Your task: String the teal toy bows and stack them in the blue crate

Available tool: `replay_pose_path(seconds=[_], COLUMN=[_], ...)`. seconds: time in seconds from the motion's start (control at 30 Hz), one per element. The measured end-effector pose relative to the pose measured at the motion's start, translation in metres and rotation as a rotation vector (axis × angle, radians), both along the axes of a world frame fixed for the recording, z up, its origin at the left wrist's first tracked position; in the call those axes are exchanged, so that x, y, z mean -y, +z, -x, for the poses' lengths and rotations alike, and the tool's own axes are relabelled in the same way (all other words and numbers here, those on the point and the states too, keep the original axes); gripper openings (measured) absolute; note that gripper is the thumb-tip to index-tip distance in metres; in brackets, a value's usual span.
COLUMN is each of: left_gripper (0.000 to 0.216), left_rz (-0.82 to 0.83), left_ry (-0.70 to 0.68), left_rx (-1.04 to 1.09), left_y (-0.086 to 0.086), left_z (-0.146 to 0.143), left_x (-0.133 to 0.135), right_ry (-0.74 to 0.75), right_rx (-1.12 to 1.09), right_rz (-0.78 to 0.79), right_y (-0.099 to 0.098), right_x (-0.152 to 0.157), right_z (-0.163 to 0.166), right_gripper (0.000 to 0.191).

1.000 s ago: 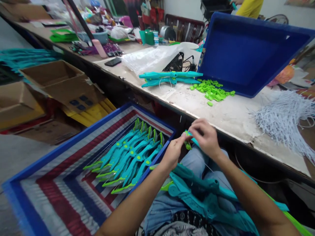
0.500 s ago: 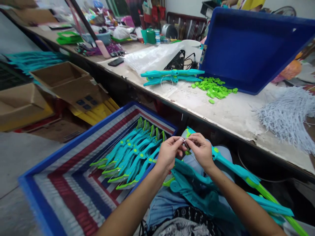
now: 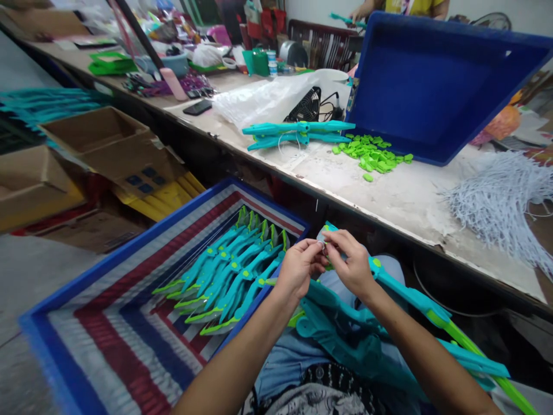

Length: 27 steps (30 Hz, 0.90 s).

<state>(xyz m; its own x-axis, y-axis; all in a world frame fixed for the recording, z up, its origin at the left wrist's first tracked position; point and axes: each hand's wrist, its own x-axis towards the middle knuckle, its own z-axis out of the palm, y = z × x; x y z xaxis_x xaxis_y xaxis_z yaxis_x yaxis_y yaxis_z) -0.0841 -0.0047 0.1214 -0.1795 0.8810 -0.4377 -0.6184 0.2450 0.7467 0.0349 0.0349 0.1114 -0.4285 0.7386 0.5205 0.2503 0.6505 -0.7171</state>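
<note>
A thin white string (image 3: 322, 246) is pinched between the fingertips of both hands, above my lap. My left hand (image 3: 299, 266) has thumb and forefinger pressed together on it. Close against it, my right hand (image 3: 352, 262) is also closed in a pinch, its curled fingers hiding part of the string. Under my hands and forearms, a long teal plastic frame (image 3: 334, 328) with green parts lies across my lap. Left of my hands, several similar teal-and-green frames (image 3: 235, 262) lie in a row inside a blue-rimmed, striped-lined crate (image 3: 129, 245).
On the workbench (image 3: 389, 202) are more teal pieces (image 3: 300, 132), small green clips (image 3: 374, 153), an upended blue bin (image 3: 440, 86) and a bundle of white strings (image 3: 503, 199). Cardboard boxes (image 3: 114, 147) stand at left. Another person's hand (image 3: 362, 11) shows behind the bin.
My right hand's fingers have curled in closer over the string, and less of the string shows between the hands. Behind the bin, the other person's hand now appears with a teal piece.
</note>
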Motion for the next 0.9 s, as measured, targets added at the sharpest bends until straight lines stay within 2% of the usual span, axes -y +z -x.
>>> replay_pose_path(seconds=[0.1, 0.23, 0.47, 0.67, 0.77, 0.9], left_gripper=[0.025, 0.025, 0.024, 0.019, 0.019, 0.023], left_rz=[-0.001, 0.000, -0.064, -0.107, -0.139, -0.078], left_ry=[0.009, -0.075, -0.190, -0.182, -0.252, -0.297], left_rx=[0.028, 0.056, -0.182, -0.392, -0.416, -0.381], left_y=[0.003, 0.005, -0.004, 0.000, 0.005, 0.005], left_z=[-0.001, 0.004, 0.006, 0.002, 0.003, 0.005], left_x=[-0.001, 0.002, 0.006, 0.012, 0.015, 0.015], right_ry=[0.025, 0.114, 0.094, 0.178, 0.160, 0.185], right_rx=[0.019, 0.099, 0.211, 0.288, 0.355, 0.221], right_rz=[-0.127, -0.147, -0.151, -0.025, 0.028, 0.256], right_y=[0.004, 0.011, 0.009, 0.013, 0.022, 0.021], right_x=[-0.004, -0.012, -0.010, -0.011, -0.010, -0.008], right_z=[-0.005, -0.012, -0.015, -0.022, -0.024, -0.026], right_gripper=[0.017, 0.014, 0.014, 0.012, 0.011, 0.010])
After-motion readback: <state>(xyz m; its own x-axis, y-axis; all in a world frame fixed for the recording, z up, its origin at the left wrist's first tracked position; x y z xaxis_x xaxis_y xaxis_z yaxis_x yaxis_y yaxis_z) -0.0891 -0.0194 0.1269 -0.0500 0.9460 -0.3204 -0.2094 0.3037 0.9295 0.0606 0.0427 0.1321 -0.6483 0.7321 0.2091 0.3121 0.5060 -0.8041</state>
